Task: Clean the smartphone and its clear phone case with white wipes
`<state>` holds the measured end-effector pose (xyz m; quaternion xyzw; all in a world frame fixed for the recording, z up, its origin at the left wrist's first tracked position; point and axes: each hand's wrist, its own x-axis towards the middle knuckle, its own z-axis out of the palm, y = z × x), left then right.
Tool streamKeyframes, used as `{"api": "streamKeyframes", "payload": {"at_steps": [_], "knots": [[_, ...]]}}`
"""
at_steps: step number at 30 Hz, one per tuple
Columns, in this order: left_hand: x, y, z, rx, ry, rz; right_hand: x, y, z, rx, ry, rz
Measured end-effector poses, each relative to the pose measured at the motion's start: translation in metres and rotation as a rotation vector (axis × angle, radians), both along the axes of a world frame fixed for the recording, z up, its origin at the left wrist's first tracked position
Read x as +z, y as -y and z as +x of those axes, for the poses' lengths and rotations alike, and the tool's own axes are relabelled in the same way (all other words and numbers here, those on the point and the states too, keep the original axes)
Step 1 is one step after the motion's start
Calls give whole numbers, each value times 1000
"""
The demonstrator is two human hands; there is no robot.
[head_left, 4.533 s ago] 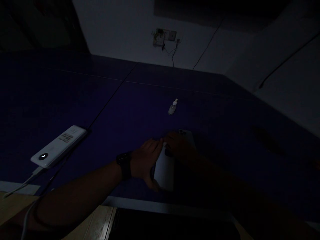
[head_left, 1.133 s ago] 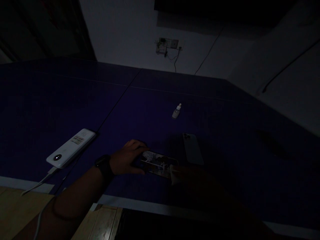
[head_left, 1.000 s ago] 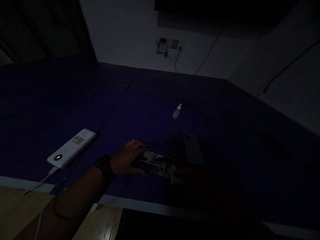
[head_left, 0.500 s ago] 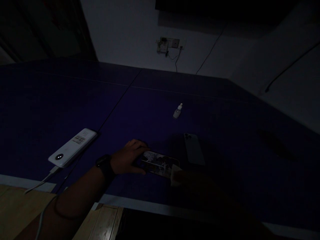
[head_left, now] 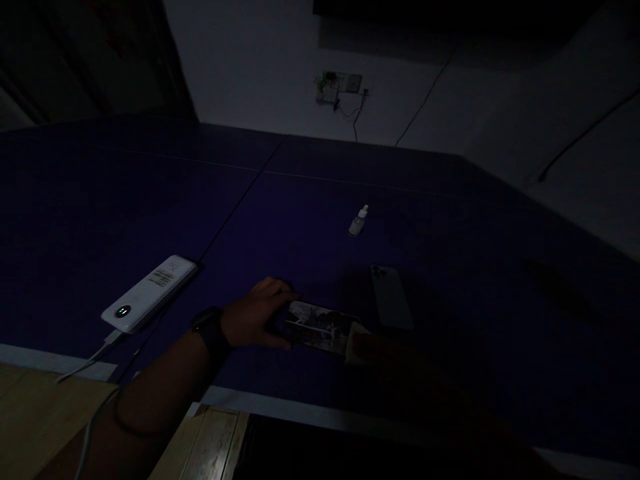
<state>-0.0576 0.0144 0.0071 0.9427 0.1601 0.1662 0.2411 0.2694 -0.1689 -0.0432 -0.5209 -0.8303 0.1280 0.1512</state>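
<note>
Across the purple desk (head_left: pixel 285 213) I work my left hand (head_left: pixel 253 319) and shadowed right hand (head_left: pixel 376 348). The phone (head_left: pixel 319 329) lies between them, its left end clasped in my left hand. A white cloth (head_left: pixel 351 351) meets its right end at my right hand, whose grip I cannot tell.

Two hands (head_left: pixel 254 319) (head_left: pixel 377 348); two phones (head_left: pixel 320 327) (head_left: pixel 393 299); one cloth (head_left: pixel 354 352); one bottle (head_left: pixel 357 223); one power bank (head_left: pixel 150 292); one watch (head_left: pixel 211 328) are visible.
</note>
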Motion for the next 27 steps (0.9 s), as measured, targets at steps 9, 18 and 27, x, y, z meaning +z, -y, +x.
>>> {"api": "streamKeyframes", "payload": {"at_steps": [9, 18, 27], "knots": [[0, -3, 0, 1, 19, -3, 15, 5, 4, 10, 122, -31], [-4, -6, -2, -44, -6, -7, 18, 10, 8, -52, 266, -30], [-5, -5, -2, -31, -11, -6, 14, 3, 9, -18, 241, -20]]}}
